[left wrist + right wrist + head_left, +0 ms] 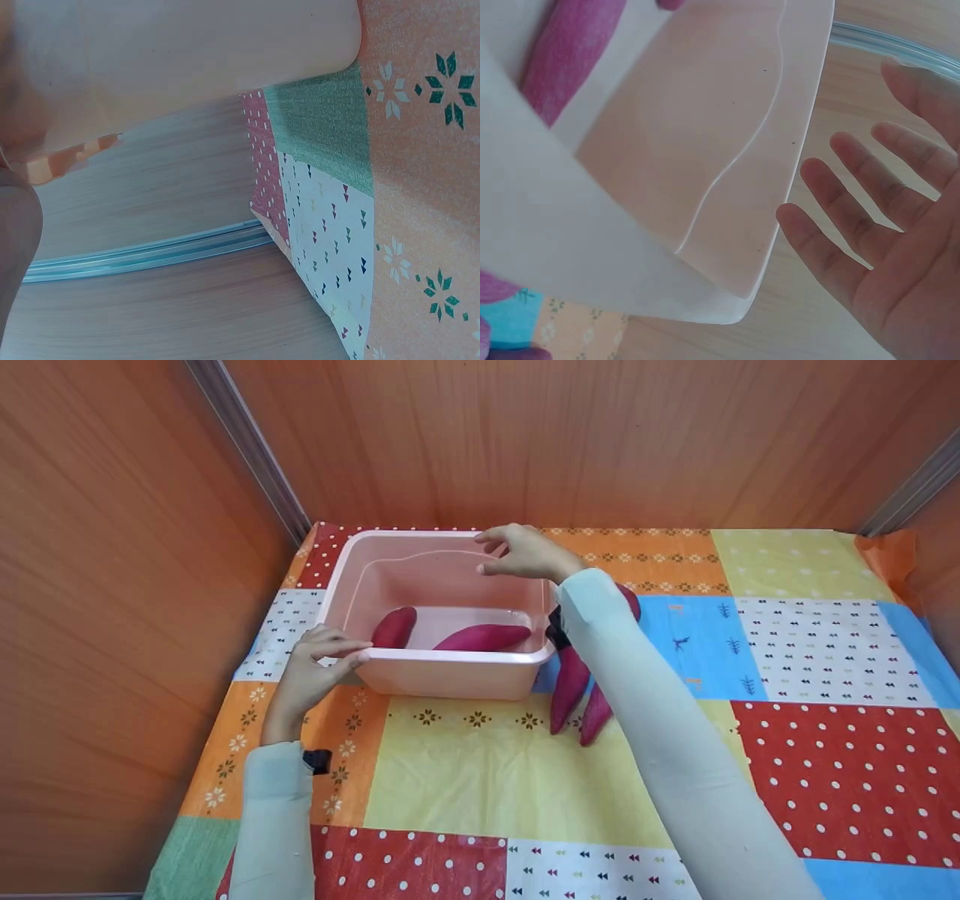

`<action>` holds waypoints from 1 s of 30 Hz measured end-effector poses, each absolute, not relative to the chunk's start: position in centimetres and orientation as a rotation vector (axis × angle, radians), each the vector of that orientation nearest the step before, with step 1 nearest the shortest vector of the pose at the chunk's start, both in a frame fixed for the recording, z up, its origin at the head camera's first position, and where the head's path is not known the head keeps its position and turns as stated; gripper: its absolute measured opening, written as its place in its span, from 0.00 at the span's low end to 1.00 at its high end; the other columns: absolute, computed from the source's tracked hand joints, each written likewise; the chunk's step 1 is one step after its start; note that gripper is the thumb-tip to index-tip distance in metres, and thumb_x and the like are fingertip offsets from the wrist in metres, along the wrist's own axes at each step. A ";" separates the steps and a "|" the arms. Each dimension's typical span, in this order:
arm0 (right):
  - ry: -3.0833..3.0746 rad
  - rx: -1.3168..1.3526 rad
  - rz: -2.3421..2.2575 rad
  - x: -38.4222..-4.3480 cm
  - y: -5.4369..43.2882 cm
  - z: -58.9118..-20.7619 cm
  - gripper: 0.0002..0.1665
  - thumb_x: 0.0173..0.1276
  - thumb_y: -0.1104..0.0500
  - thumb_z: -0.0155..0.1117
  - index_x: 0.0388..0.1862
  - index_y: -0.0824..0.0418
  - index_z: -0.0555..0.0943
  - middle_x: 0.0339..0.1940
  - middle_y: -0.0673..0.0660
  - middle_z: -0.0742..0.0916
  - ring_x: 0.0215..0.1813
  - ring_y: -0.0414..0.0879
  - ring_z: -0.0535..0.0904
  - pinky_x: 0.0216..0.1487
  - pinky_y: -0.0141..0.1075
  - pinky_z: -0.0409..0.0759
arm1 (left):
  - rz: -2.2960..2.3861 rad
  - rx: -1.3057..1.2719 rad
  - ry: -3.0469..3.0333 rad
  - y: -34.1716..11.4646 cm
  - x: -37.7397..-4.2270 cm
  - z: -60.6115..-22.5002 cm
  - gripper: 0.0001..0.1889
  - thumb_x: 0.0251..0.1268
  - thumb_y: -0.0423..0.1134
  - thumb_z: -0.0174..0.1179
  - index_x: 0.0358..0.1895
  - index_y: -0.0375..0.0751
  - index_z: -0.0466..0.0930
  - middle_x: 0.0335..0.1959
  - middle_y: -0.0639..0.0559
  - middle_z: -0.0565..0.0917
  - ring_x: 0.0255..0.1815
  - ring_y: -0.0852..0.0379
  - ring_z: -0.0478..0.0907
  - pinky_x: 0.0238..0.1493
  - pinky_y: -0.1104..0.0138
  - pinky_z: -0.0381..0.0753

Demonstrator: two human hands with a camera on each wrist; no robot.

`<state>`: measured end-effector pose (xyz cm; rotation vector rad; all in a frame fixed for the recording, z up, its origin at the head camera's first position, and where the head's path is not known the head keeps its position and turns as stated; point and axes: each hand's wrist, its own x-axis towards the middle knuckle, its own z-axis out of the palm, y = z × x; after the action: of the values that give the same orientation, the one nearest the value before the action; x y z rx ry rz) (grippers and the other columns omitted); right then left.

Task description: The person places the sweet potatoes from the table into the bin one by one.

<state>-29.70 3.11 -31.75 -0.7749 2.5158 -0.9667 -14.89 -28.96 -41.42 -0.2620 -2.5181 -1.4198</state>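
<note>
A pink plastic tub (442, 679) stands on the patterned cloth, with two purplish-red sweet potatoes inside, one short (394, 628) at left and one longer (486, 638) at right. My left hand (307, 667) pinches the tub's near-left rim corner between fingers and thumb; its wrist view shows mostly the tub's outer wall. Over the far right part of the rim hovers my right hand (525, 553), holding nothing. In the right wrist view the spread fingers (855, 232) lie just beyond the tub's edge. More sweet potatoes (571, 682) lie right of the tub, partly hidden by my right forearm.
A patchwork-print cloth (480, 772) covers the table. Wood-look panels rise behind (562, 442) and at left (112, 585), with a metal strip (255, 450) along their joint. At the far right an orange piece of cloth (892, 562) is bunched against the side panel.
</note>
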 end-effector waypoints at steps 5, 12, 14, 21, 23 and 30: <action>2.528 -0.772 -0.962 -29.9 3.2 -31.8 0.35 0.65 0.49 0.65 0.70 0.52 0.69 0.64 0.56 0.77 0.59 0.49 0.75 0.55 0.39 0.80 | -1.416 -0.241 -2.517 -29.0 -15.0 -41.5 0.12 0.53 0.32 0.70 0.43 0.37 0.88 0.39 0.42 0.85 0.46 0.63 0.69 0.55 0.63 0.64; 2.529 -0.755 -0.976 -29.9 3.5 -31.6 0.35 0.65 0.50 0.65 0.70 0.54 0.69 0.64 0.58 0.77 0.61 0.50 0.74 0.56 0.41 0.80 | -1.389 -0.199 -2.554 -29.0 -14.9 -41.4 0.12 0.55 0.31 0.69 0.45 0.36 0.87 0.41 0.42 0.84 0.48 0.64 0.69 0.56 0.63 0.66; 2.532 -0.750 -0.976 -29.9 3.6 -31.5 0.35 0.65 0.50 0.65 0.70 0.54 0.69 0.65 0.57 0.77 0.62 0.51 0.74 0.56 0.42 0.79 | -1.401 -0.210 -2.546 -29.1 -14.9 -41.4 0.12 0.54 0.32 0.69 0.44 0.38 0.87 0.41 0.43 0.85 0.48 0.63 0.69 0.56 0.64 0.66; 2.533 -0.736 -0.980 -30.2 4.3 -31.6 0.35 0.66 0.50 0.64 0.71 0.56 0.67 0.65 0.59 0.76 0.62 0.52 0.74 0.57 0.43 0.79 | -1.401 -0.222 -2.549 -28.8 -14.5 -40.8 0.13 0.55 0.31 0.68 0.45 0.36 0.87 0.42 0.40 0.84 0.49 0.62 0.68 0.55 0.65 0.67; 2.534 -0.727 -0.981 -30.2 4.5 -31.7 0.36 0.66 0.50 0.64 0.71 0.56 0.67 0.65 0.59 0.76 0.62 0.52 0.74 0.58 0.43 0.78 | -1.396 -0.211 -2.563 -28.6 -14.3 -40.4 0.13 0.56 0.31 0.68 0.46 0.35 0.86 0.43 0.39 0.84 0.50 0.62 0.68 0.56 0.63 0.68; 2.556 -0.695 -0.986 -30.6 5.7 -32.0 0.35 0.67 0.50 0.63 0.71 0.56 0.67 0.64 0.60 0.76 0.61 0.52 0.75 0.57 0.44 0.79 | -1.421 -0.230 -2.530 -28.3 -14.1 -39.9 0.12 0.55 0.29 0.68 0.44 0.32 0.86 0.40 0.36 0.84 0.48 0.63 0.68 0.57 0.62 0.64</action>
<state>-30.56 5.67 -32.04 -0.6952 2.5558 -0.9862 -14.12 -28.27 -39.88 -0.2304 -2.5296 -1.4214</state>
